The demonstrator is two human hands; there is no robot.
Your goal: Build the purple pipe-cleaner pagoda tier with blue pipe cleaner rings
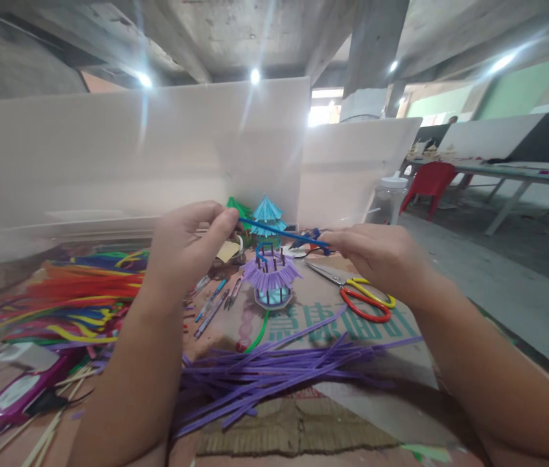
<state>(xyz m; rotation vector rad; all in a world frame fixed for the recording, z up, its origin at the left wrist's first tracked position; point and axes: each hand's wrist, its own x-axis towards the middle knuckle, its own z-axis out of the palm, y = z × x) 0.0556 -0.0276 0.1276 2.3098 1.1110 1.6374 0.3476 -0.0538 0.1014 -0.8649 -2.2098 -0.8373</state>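
A blue pipe cleaner [279,231] stretches between my two raised hands, nearly straight and sloping down to the right. My left hand [191,237] pinches its left end between thumb and forefinger. The fingers of my right hand [376,253] are closed on its other end. Below and behind it stands a small pagoda model with a purple fringed roof [271,275] and dark upright posts; a curled blue piece [263,250] sits among the posts. Farther back are a light-blue tiered roof model [267,214] and a green one [238,206].
Open scissors [364,299] with red and yellow handles lie right of the model. Purple pipe cleaners [274,373] cover the cardboard [298,428] in front. Pens [212,308], colourful pipe cleaners [84,285] and a purple device [31,389] lie left. A lidded jar [391,200] stands behind my right hand.
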